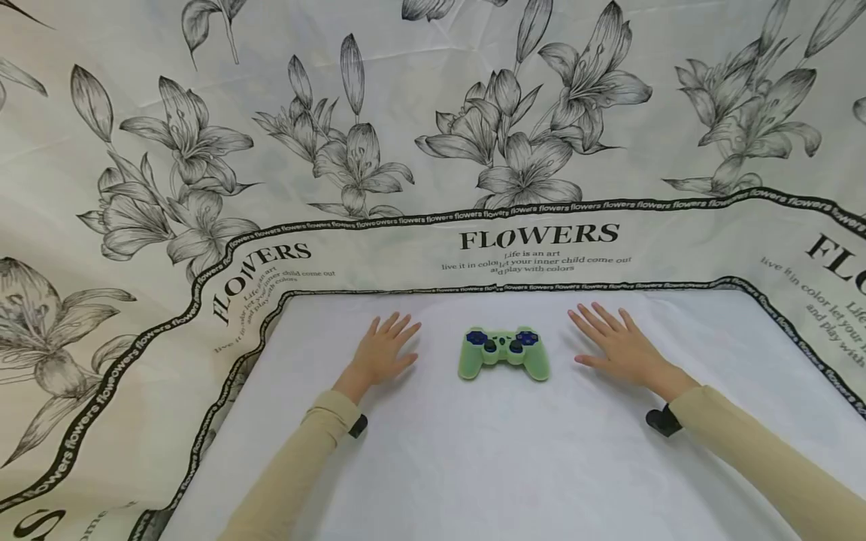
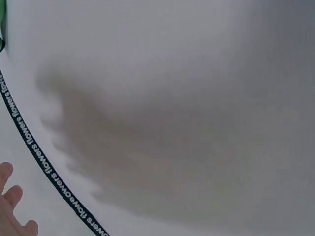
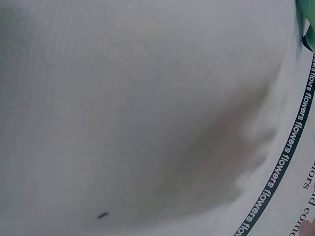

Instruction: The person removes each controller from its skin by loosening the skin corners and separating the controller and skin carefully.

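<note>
A light green game controller (image 1: 504,353) with dark blue button pads and two black thumbsticks lies on the white tabletop (image 1: 487,451), its grips toward me. To its left my left hand (image 1: 382,353) hovers with straight, spread fingers, apart from it. On the other side my right hand (image 1: 619,352) is likewise spread, fingers straight, holding nothing. In the left wrist view a few fingertips (image 2: 12,196) show at the lower left corner, above a soft hand shadow. The right wrist view catches only an edge of the green controller (image 3: 309,24) and a bit of fingertip (image 3: 307,228).
A cloth printed with lilies (image 1: 365,165) and the word FLOWERS rises behind the table and along both sides. Its black lettered band (image 1: 501,288) borders the tabletop's far edge. A small dark mark (image 3: 102,215) sits on the white surface.
</note>
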The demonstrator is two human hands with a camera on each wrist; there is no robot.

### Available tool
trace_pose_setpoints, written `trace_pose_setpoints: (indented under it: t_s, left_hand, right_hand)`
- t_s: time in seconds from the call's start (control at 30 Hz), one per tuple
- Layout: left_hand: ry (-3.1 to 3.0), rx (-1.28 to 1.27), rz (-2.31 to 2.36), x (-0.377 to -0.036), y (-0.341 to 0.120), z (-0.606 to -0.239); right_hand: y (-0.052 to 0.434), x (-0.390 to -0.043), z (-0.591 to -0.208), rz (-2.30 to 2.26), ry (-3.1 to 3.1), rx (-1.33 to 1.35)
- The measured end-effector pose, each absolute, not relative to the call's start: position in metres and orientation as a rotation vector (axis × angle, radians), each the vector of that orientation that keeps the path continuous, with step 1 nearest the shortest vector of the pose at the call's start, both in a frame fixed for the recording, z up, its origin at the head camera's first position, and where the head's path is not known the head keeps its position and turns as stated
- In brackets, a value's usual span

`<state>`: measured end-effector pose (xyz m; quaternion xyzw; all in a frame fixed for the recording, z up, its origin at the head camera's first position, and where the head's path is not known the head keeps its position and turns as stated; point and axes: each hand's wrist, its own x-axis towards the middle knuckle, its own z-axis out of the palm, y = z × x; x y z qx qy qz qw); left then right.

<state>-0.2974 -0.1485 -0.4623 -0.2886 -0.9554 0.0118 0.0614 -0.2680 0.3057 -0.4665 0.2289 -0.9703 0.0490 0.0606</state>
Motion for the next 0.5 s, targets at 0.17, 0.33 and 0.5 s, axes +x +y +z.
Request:
trace_pose_setpoints:
  t_s: [0.17,0.33,0.5]
  left_hand:
    - [-2.918,-0.843,-0.044,-0.301,-0.137,-0.469]
    - [-2.954,-0.841,-0.184,-0.300,-0.126,-0.473]
    - [-2.929,-0.822,-0.275,-0.297,-0.118,-0.479]
  right_hand:
    - [0.301,-0.267,-0.462,0.173,-2.967,0.685]
    - [0.296,-0.268,-0.463,0.209,-2.994,0.676]
    - [0.289,-0.267,-0.469,0.293,-2.985,0.661]
